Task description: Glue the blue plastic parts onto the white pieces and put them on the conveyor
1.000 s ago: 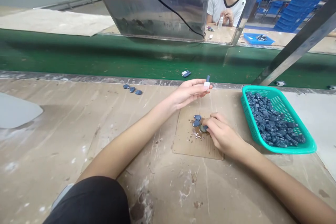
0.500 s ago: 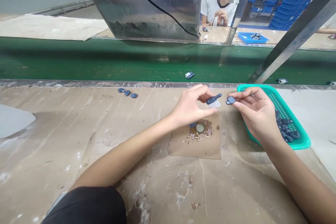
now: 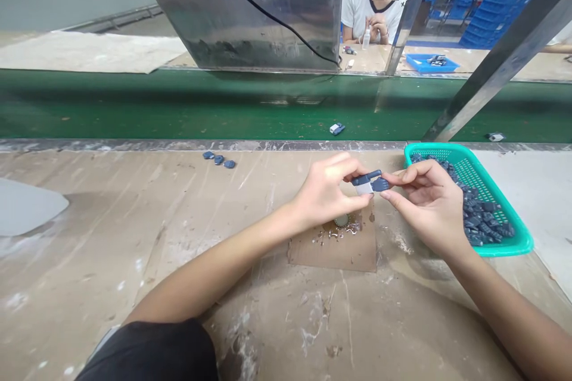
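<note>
My left hand (image 3: 328,190) pinches a small dark blue and white plastic part (image 3: 364,186) that has a rod-like projection on top. From the other side, my right hand (image 3: 426,199) grips a small dark blue piece (image 3: 380,184) by its end, and the two parts meet. Below them lies a square of cardboard (image 3: 333,255) wet with clear liquid. A bottle cap (image 3: 342,221) sits on it, partly hidden by my left hand. At my right stands a green basket (image 3: 521,244) holding many dark blue pieces (image 3: 482,214).
Several small dark blue pieces (image 3: 218,159) lie at the left on the brown-covered table (image 3: 179,208). Beyond runs a green conveyor belt (image 3: 179,107) carrying assembled parts (image 3: 337,128). A slanted metal post (image 3: 500,53) rises behind the basket. Across the belt sits a person (image 3: 375,12) near a blue tray (image 3: 431,63).
My right hand has moved left, bringing its dark blue piece against the part in my left hand. The parts on the belt have shifted right.
</note>
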Demonstrator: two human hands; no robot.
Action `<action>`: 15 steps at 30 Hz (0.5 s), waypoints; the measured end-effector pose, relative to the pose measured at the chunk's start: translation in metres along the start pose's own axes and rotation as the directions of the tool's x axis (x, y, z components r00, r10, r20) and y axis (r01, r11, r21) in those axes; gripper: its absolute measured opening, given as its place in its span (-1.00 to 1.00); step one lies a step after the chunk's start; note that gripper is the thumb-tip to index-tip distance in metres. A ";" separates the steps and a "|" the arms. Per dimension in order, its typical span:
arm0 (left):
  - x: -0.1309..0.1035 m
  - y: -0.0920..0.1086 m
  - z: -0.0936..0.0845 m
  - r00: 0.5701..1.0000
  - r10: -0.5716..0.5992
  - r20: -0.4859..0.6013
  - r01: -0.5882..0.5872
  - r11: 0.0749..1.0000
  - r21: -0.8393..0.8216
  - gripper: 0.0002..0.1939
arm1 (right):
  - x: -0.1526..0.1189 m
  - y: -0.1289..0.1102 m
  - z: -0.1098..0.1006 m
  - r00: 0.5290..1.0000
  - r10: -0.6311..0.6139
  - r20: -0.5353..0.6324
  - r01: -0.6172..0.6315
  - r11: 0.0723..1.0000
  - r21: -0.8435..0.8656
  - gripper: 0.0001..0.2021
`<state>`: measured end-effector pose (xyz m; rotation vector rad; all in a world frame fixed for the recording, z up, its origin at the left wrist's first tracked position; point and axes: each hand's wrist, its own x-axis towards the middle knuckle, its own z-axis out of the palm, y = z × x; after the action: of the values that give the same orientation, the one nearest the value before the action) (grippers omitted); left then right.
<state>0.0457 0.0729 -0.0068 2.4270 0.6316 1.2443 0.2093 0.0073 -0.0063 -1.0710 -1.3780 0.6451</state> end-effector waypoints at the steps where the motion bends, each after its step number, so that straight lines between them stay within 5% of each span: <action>1: 0.000 0.000 0.000 1.000 0.011 -0.017 -0.011 1.000 0.010 -0.83 | -0.001 0.000 -0.001 1.000 -0.007 0.001 0.007 1.000 -0.010 -0.76; 11: -0.004 0.001 -0.001 0.996 0.078 -0.047 -0.077 0.996 0.037 -0.91 | -0.003 -0.005 -0.002 0.999 -0.013 0.034 0.016 0.996 -0.087 -0.83; 15: -0.002 0.011 -0.001 0.999 0.049 0.009 -0.049 0.999 0.003 -0.85 | -0.006 -0.010 -0.018 0.997 0.069 0.027 -0.069 0.997 -0.020 -0.83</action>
<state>0.0468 0.0624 -0.0022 2.4637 0.5751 1.2515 0.2239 -0.0060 0.0022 -1.1330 -1.3782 0.7000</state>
